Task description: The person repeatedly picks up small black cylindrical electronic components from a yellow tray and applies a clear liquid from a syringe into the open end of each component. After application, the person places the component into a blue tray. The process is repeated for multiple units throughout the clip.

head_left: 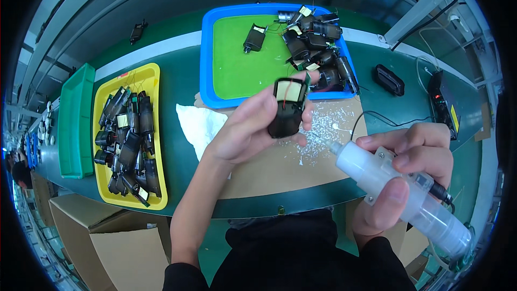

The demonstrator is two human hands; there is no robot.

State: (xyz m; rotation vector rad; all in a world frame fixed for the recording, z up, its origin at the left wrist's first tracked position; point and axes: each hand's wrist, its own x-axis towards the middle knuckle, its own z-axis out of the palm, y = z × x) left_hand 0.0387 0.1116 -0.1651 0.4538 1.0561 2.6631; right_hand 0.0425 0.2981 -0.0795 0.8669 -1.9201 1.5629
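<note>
My left hand [250, 129] holds up a small black motor part [287, 109] with a pale label and thin wires, above a brown cardboard sheet [280, 167]. My right hand [409, 175] grips a translucent white glue dispenser [396, 186], its thin nozzle tip [318, 139] pointing left, just below and right of the black part. A cable runs from the dispenser's rear end.
A blue tray [207, 54] with a green liner holds several black motor parts at the back. A yellow tray [153, 83] on the left is full of similar parts, beside a green bin [75, 124]. White cloth [199, 121], black controller box [444, 102], cardboard boxes [124, 242] below.
</note>
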